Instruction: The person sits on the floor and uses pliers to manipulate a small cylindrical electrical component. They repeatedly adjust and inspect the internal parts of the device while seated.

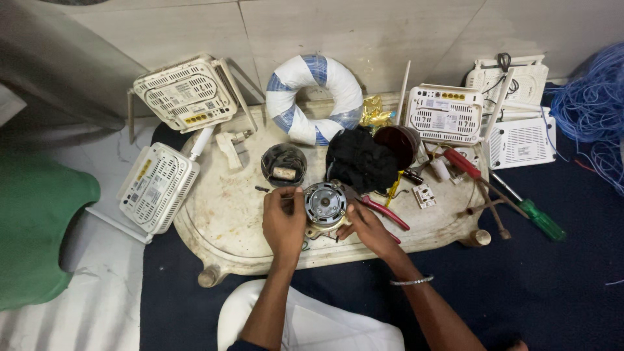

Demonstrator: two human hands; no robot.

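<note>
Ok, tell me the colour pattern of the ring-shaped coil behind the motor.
The ring-shaped coil is white with blue striped bands, shown in the head view.

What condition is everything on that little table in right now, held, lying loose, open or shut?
Electric motor: upright on the table, gripped from both sides.
Left hand: clasping the motor's left side.
Right hand: on the motor's right side.
Red-handled pliers: lying by the right hand, whether held is unclear.
Green-handled screwdriver: lying loose on the dark floor.
Round black cup: open, a small block inside.
White routers: unplugged, underside up.
</note>
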